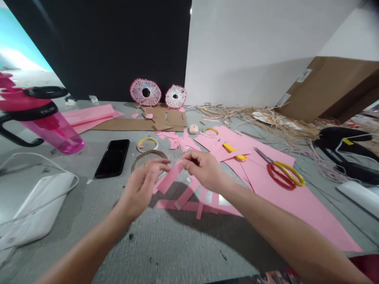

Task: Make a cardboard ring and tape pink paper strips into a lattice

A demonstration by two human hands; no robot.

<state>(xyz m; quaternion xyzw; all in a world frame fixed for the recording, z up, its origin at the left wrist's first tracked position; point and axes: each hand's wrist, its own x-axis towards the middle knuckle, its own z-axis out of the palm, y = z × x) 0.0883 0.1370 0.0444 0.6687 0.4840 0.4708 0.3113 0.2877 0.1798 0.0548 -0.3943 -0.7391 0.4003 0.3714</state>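
Observation:
A pink paper strip (171,179) slants above the table, its upper end pinched between the thumb and fingers of my right hand (204,167). My left hand (143,184) is beside the strip's lower left part with its fingers stretched out; whether it touches the paper I cannot tell. Below them lies a long pink strip (226,209) with several short strips (189,193) set across it. A brown cardboard ring (151,152) stands just behind my left fingers, partly covered by them.
Scissors (284,173) and a yellow cutter (235,152) lie on a large pink sheet (296,209) to the right. A black phone (112,158), tape roll (148,144) and pink bottle (50,118) are left. Two string-wound rings (145,92) lean at the back, beside brown fibre strands (284,126).

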